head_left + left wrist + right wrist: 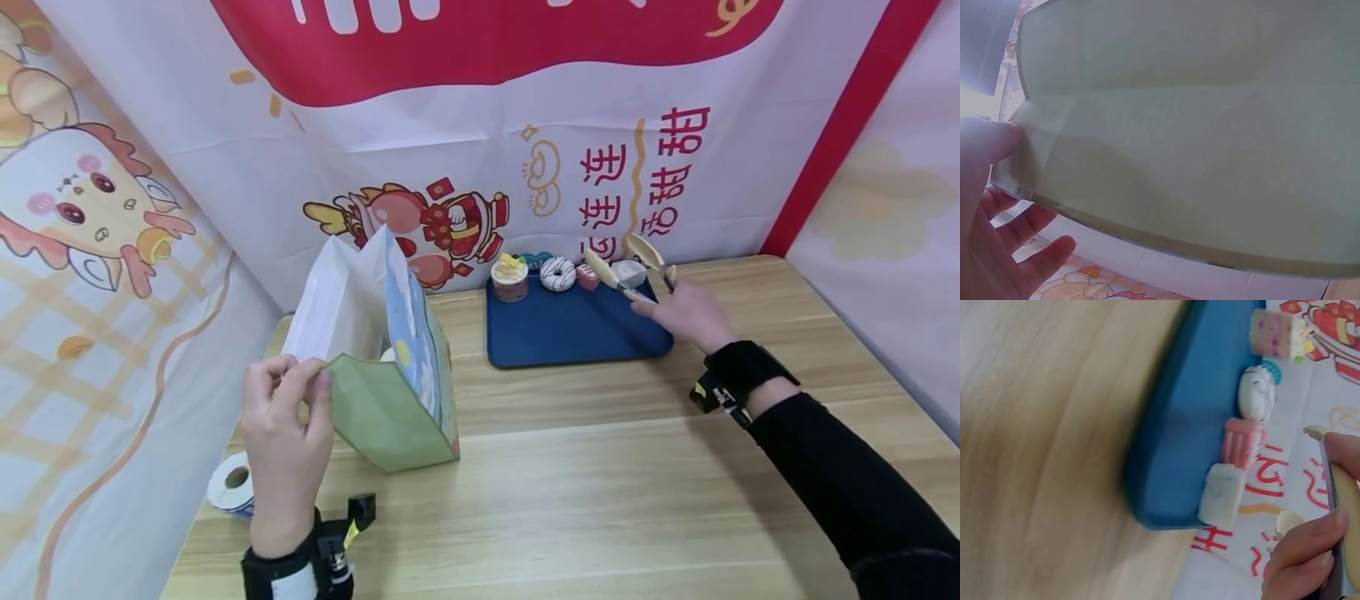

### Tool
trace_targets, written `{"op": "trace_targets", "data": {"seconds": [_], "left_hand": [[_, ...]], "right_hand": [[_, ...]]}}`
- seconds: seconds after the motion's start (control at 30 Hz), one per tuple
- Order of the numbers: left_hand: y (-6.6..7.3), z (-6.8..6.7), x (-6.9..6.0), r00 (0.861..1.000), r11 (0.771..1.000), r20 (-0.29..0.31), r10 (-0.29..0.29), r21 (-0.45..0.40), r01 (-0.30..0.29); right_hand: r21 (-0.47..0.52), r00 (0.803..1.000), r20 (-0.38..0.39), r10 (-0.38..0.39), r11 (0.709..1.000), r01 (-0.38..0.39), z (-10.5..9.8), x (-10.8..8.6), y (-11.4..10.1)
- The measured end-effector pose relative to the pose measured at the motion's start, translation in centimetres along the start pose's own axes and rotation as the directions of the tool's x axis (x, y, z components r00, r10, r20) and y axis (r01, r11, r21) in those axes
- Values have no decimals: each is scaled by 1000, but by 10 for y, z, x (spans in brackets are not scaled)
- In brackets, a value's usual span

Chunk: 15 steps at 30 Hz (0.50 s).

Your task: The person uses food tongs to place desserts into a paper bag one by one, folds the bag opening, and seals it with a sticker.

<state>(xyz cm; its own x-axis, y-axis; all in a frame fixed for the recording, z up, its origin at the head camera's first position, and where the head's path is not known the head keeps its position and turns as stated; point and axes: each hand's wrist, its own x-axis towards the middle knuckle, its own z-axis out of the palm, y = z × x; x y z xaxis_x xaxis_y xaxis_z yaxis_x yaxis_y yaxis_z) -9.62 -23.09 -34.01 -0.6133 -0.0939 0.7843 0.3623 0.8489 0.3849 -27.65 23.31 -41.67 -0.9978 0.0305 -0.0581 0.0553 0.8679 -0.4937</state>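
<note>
My left hand (288,442) pinches the near top edge of a paper bag (393,417) with green and blue sides and a white inside; the left wrist view shows the thumb on the bag's green side (1179,156). Something white is partly visible inside. In my right hand (693,315) are tongs (626,287) with pale tips, held spread above the right back of a blue tray (570,329). Along the tray's back edge sit a cupcake (510,279), a white striped donut (558,273), a pink piece (1239,442) and a white piece (1221,494); the tongs' tips touch none of them in the right wrist view.
A white roll (232,483) lies left of my left hand. Behind the tray and bag hangs a printed cloth (420,125), with another at the left. A blue-green item (536,260) is partly hidden behind the cupcake and donut.
</note>
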Motion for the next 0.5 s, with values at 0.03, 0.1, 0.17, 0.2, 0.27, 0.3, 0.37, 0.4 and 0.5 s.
{"op": "trace_targets", "data": {"seconds": [0.03, 0.1, 0.17, 0.2, 0.27, 0.3, 0.37, 0.4, 0.5], "left_hand": [[0, 0, 0, 1000, 1000, 0, 0, 1, 0], [0, 0, 0, 1000, 1000, -2, -1, -1, 1], [-1, 0, 0, 1000, 1000, -4, 1, -4, -1], [-1, 0, 1, 1000, 1000, -4, 3, -4, -3], [-1, 0, 1, 1000, 1000, -4, 6, -7, -6], [-1, 0, 1, 1000, 1000, -4, 7, -7, -7], [-1, 0, 1, 1000, 1000, -2, 6, -7, -6], [-1, -1, 1, 1000, 1000, -1, 4, -6, -4], [-2, -1, 1, 1000, 1000, 2, 2, -5, -2]], "right_hand": [[-4, 1000, -2, 4, 1000, -4, 1, 1, 2], [-6, 1000, -2, 11, 1000, -11, 3, 2, 6], [-10, 1000, 8, 22, 1000, -22, 4, 4, 11], [-13, 1000, 9, 25, 1000, -25, 5, 4, 13], [-13, 999, 11, 32, 999, -32, 7, 5, 18], [-11, 999, 11, 33, 999, -33, 9, 6, 20], [-9, 999, 14, 35, 999, -35, 11, 7, 24], [-9, 999, 14, 36, 999, -36, 12, 6, 26], [-18, 999, 22, 43, 999, -42, 14, 6, 30]]}}
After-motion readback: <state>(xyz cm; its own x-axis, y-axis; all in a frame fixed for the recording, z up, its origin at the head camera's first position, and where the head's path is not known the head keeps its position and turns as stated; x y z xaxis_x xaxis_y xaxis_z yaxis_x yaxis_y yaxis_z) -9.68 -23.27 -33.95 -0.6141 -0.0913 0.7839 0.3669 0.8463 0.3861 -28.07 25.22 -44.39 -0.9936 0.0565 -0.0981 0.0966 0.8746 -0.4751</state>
